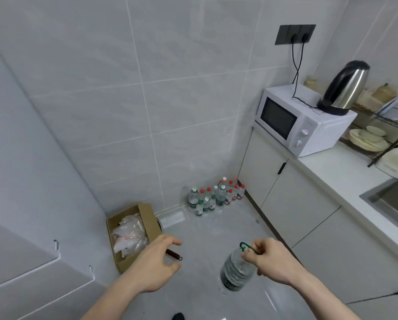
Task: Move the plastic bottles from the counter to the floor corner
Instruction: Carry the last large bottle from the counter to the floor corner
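A large clear plastic bottle (236, 271) with a green carry handle hangs above the floor, held at its neck by my right hand (270, 258). My left hand (157, 262) is beside it to the left, fingers apart and empty. In the floor corner, against the tiled wall and the cabinet side, stands a cluster of several plastic bottles (216, 197) with red, green and white caps. The white counter (346, 179) runs along the right.
An open cardboard box (144, 219) with plastic bags sits on the floor at the left wall. A dark small rod-like object (173, 254) lies on the floor near my left hand. A microwave (297, 121) with a kettle (346, 88) on top, a dish rack (382, 139) and a sink (392, 202) occupy the counter.
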Tool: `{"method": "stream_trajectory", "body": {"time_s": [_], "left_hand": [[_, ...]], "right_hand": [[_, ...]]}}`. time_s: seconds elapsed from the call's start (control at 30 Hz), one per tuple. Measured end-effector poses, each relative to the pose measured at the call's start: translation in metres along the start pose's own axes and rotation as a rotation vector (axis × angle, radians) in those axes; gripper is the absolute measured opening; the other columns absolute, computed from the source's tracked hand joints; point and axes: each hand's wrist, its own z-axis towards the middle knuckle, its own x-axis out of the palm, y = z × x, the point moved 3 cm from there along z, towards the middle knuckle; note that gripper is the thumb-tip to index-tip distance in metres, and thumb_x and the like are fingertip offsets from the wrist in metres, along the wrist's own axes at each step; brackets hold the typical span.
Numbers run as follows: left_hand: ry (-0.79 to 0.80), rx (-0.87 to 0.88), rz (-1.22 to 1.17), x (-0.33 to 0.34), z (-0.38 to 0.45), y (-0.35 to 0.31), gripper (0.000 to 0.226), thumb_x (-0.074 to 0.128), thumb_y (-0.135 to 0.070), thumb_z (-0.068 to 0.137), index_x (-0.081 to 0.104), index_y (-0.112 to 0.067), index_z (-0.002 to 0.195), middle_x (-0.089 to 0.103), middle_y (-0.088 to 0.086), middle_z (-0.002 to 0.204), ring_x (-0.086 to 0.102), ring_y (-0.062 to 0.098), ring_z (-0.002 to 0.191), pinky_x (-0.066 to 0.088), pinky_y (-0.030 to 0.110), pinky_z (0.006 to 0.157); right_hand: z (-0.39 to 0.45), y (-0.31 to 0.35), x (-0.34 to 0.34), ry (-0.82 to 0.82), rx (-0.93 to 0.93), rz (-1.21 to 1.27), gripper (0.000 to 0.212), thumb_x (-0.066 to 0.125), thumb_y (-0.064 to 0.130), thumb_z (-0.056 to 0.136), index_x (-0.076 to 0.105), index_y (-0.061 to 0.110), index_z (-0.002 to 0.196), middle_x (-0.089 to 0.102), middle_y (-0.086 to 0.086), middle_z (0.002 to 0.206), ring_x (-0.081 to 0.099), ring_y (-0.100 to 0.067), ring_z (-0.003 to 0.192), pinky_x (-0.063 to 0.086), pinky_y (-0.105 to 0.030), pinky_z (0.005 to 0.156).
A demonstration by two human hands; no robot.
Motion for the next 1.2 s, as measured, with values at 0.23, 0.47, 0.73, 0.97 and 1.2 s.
{"method": "stream_trajectory", "body": {"time_s": [0.23,0.47,0.73,0.97,1.2], "left_hand": [[0.007,-0.037,0.026,-0.045,0.071,0.020,0.046,0.065,-0.043,0.089,0.049,-0.042,0.132,0.042,-0.019,0.143,0.047,0.004,0.128,0.037,0.028,0.112],[0.007,-0.107,0.003,-0.072,0.139,0.029,0.049,0.063,-0.042,0.091,0.048,-0.040,0.138,0.038,-0.023,0.144,0.046,0.002,0.127,0.035,0.024,0.111],[-0.026,-0.258,-0.066,-0.089,0.219,0.034,0.041,0.064,-0.038,0.088,0.044,-0.048,0.123,0.041,-0.022,0.137,0.045,0.004,0.128,0.034,0.022,0.111],[-0.095,-0.338,-0.127,-0.108,0.258,0.035,0.046,0.064,-0.041,0.092,0.050,-0.039,0.136,0.040,-0.023,0.139,0.043,0.000,0.124,0.034,0.017,0.102],[-0.091,-0.427,-0.177,-0.132,0.283,0.074,0.044,0.067,-0.040,0.091,0.051,-0.043,0.132,0.042,-0.020,0.145,0.044,0.002,0.130,0.037,0.025,0.113]], "right_hand": [[0.082,0.046,0.001,0.052,-0.006,0.058,0.026,0.073,0.035,0.086,0.060,0.019,0.070,0.066,0.001,0.057,0.072,-0.012,0.055,0.052,-0.025,0.060],[0.177,0.078,-0.013,0.168,-0.026,0.088,0.023,0.073,0.035,0.086,0.063,0.017,0.075,0.068,0.001,0.057,0.067,-0.010,0.054,0.050,-0.023,0.056],[0.291,0.098,-0.033,0.350,-0.067,0.065,0.024,0.073,0.038,0.083,0.059,0.021,0.073,0.065,0.003,0.052,0.060,-0.009,0.051,0.048,-0.026,0.063],[0.374,0.129,-0.028,0.456,-0.117,-0.035,0.030,0.072,0.035,0.080,0.051,0.021,0.064,0.062,0.002,0.052,0.056,-0.011,0.050,0.049,-0.029,0.064],[0.448,0.154,-0.020,0.439,-0.080,-0.095,0.028,0.073,0.033,0.078,0.053,0.016,0.070,0.062,-0.003,0.064,0.067,-0.019,0.060,0.055,-0.032,0.058]]}}
